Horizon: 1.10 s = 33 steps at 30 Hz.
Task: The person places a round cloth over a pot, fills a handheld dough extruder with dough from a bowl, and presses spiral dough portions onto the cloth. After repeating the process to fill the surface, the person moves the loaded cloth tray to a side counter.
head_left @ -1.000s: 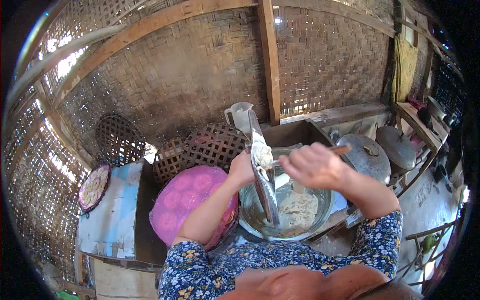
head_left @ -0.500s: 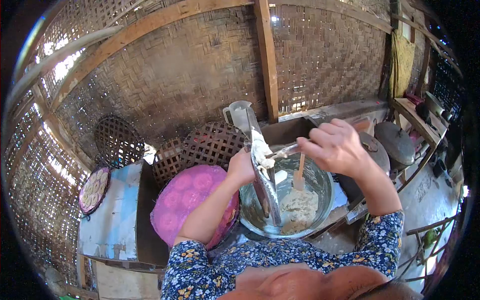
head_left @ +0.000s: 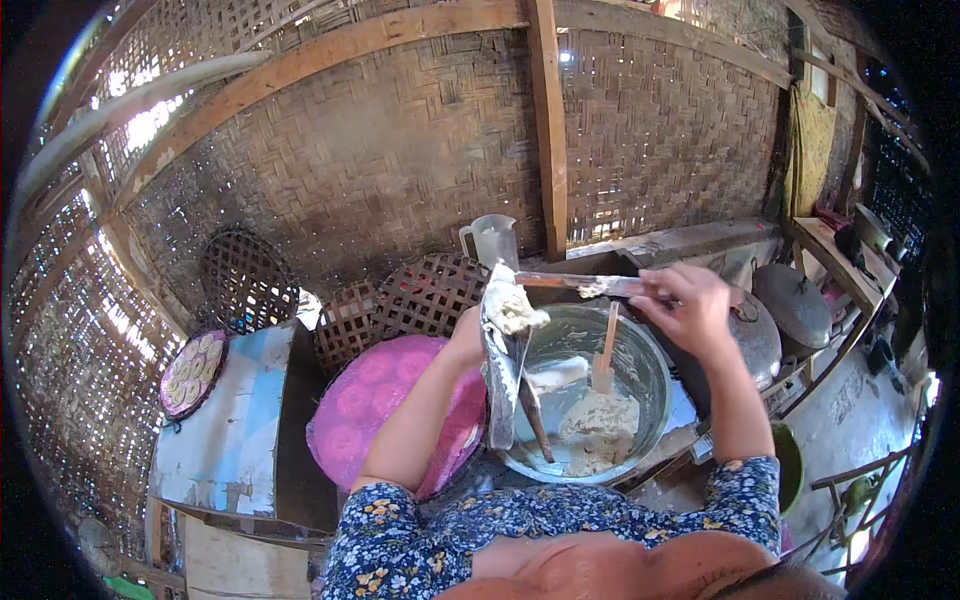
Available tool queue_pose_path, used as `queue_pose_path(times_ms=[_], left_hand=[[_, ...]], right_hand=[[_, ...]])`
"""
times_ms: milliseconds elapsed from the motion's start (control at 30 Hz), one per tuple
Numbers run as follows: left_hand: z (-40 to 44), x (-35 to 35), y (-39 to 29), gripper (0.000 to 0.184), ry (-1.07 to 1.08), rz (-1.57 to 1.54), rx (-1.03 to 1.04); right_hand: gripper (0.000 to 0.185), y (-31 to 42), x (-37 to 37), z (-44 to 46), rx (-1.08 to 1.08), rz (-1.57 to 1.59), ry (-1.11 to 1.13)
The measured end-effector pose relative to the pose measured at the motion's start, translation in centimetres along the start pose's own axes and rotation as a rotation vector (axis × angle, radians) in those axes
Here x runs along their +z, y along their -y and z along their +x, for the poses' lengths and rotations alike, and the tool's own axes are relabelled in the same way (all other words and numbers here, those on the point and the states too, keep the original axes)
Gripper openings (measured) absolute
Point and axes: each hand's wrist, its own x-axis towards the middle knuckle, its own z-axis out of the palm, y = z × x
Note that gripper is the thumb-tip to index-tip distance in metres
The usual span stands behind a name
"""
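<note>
My left hand (head_left: pixel 467 337) is closed around a long, dough-smeared wooden tool (head_left: pixel 499 400), which looks like two narrow arms parting towards me. A lump of pale dough (head_left: pixel 512 305) sits on its upper end. With its fingers closed, my right hand (head_left: pixel 690 305) grips a flat wooden stick (head_left: pixel 570 281), held nearly level; its tip touches the lump, and more dough clings near my fingers. Below both hands stands a metal basin (head_left: pixel 655 375) with soft dough (head_left: pixel 600 415) in the bottom. A wooden-handled spatula (head_left: pixel 605 350) and a whitish, dough-coated piece (head_left: pixel 558 375) are in it.
Left of the basin is a round tray under pink covering (head_left: pixel 370 385), beside open-weave baskets (head_left: pixel 425 290). A plastic jug (head_left: pixel 491 240) stands behind. Farther left, a small tray of pale rounds (head_left: pixel 193 373) rests by a blue-white box top (head_left: pixel 225 420). Lidded pots (head_left: pixel 790 300) stand right.
My right hand has moved slightly right and lower, and the stick has swung level across the tool's upper end. The wooden tool has tilted, and its two arms now show apart.
</note>
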Motion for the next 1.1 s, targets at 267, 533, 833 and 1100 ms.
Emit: queue_pose_path(times_ms=[267, 533, 833, 1100], left_hand=[[0.3, -0.8, -0.8, 0.016, 0.141, -0.772, -0.131], [-1.9, 1.8, -7.1, 0.037, -0.089, 0.649, 0.03], [-1.8, 3.6, -6.3, 0.037, -0.065, 0.729, 0.1], [-0.6, 0.7, -2.2, 0.04, -0.025, 0.548, -0.069]], right_hand=[[0.024, -0.2, 2.1, -3.6, 0.177, 0.385, 0.192], [0.029, -1.0, -3.2, 1.4, 0.026, 0.119, 0.509], [0.015, 4.3, -1.1, 4.1, -0.374, -0.17, 0.498], [0.021, 3.3, -0.7, 0.6, -0.446, -0.154, 0.118]])
